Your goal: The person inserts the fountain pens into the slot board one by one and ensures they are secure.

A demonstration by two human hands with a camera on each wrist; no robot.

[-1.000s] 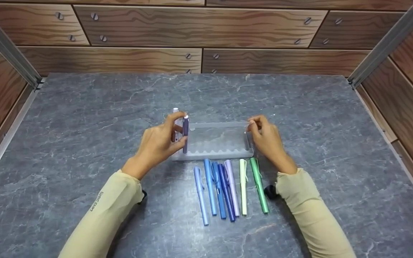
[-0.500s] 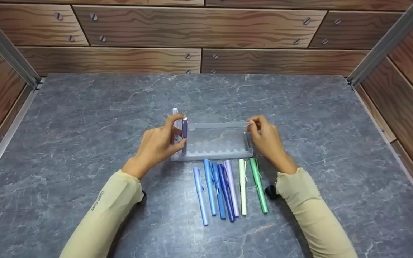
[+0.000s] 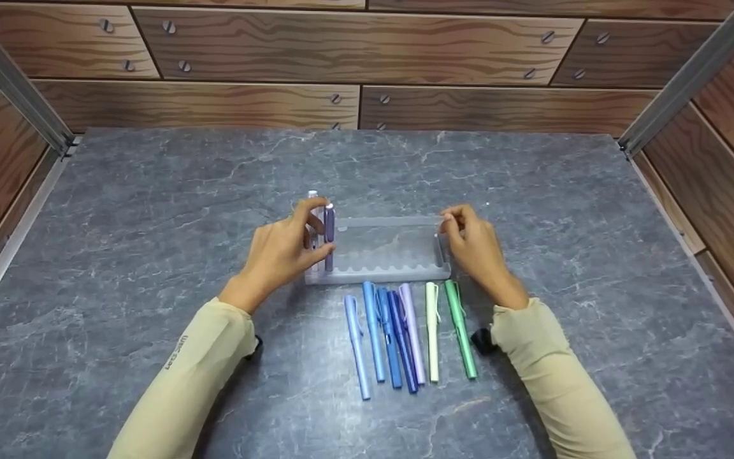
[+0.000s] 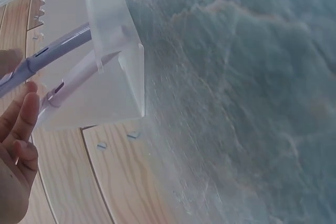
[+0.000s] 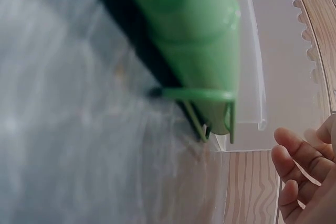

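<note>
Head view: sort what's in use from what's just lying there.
In use:
left hand gripping upright purple pen
right hand steadying clear plastic pen rack
pale lilac pen standing in rack

Lying about:
seven blue, lilac and green pens on grey stone tabletop

Both forearms reach forward, hands raised at mid-field.
Left hand (image 3: 281,248): fingers (image 3: 308,211) curled, thumb and fingertips pinching a pen (image 3: 329,237) held upright. Right hand (image 3: 476,245): fingers bent, tips pinching the rack's (image 3: 383,275) right end. Both arms wear beige sleeves (image 3: 182,389) to the wrist, elbows drawn back toward the body.
</note>
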